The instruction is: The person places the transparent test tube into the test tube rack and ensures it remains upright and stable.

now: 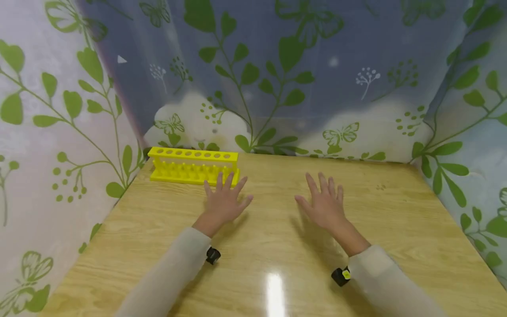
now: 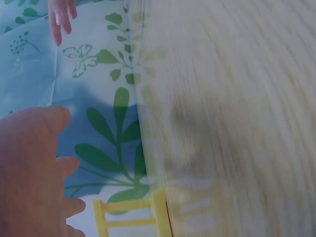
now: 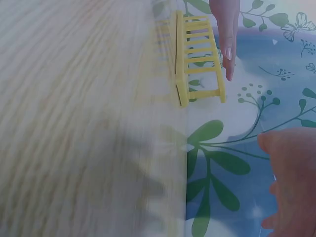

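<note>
A yellow test-tube rack (image 1: 193, 166) with a row of empty holes stands at the back left of the wooden table (image 1: 277, 246). My left hand (image 1: 224, 199) hovers just in front of the rack's right end, palm down, fingers spread and straight, holding nothing. My right hand (image 1: 324, 202) is held the same way over the table's middle, apart from the rack. The left wrist view shows the left hand (image 2: 29, 173) beside the rack (image 2: 133, 217). In the right wrist view the rack (image 3: 195, 59) lies beyond the right hand (image 3: 291, 177).
A leaf-and-butterfly printed curtain (image 1: 277, 75) encloses the table at the back and both sides. Bare wood stretches to the right and toward the front edge. A small camera is strapped under each wrist.
</note>
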Motion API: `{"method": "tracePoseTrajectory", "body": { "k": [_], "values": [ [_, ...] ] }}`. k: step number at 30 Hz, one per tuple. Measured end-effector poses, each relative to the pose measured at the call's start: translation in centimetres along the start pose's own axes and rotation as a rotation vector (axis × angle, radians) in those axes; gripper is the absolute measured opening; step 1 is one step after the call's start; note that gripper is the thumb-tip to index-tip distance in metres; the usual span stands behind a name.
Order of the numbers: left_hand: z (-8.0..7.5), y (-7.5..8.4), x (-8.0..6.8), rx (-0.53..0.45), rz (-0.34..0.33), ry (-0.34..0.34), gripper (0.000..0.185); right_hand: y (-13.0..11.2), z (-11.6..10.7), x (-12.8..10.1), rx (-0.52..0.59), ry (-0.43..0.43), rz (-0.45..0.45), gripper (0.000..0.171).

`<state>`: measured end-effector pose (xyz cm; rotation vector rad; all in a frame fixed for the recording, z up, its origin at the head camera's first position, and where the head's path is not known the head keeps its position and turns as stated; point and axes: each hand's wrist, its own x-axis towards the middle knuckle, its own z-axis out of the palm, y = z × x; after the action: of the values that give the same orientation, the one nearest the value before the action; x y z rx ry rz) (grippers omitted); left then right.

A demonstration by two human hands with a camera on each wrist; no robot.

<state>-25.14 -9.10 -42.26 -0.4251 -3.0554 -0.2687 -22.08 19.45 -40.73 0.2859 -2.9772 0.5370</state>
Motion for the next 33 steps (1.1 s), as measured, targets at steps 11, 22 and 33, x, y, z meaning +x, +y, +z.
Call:
{"method": "tracePoseTrajectory", "body": {
  "k": [11,22,33],
  "values": [
    [-0.9,-3.4,0.0,0.048,-0.017,0.052,0.067,-2.5,0.8,1.6,0.06,-0.002,-0.023,0.077],
    [-1.6,-6.4,-0.1,0.015,-0.065,0.049,0.067,-4.6,1.9,2.6,0.061,0.0,-0.053,0.076],
    [-2.4,-8.7,0.1,0.02,-0.1,0.05,0.068,-6.5,2.3,3.4,0.064,-0.009,-0.076,0.076]
  ]
}}
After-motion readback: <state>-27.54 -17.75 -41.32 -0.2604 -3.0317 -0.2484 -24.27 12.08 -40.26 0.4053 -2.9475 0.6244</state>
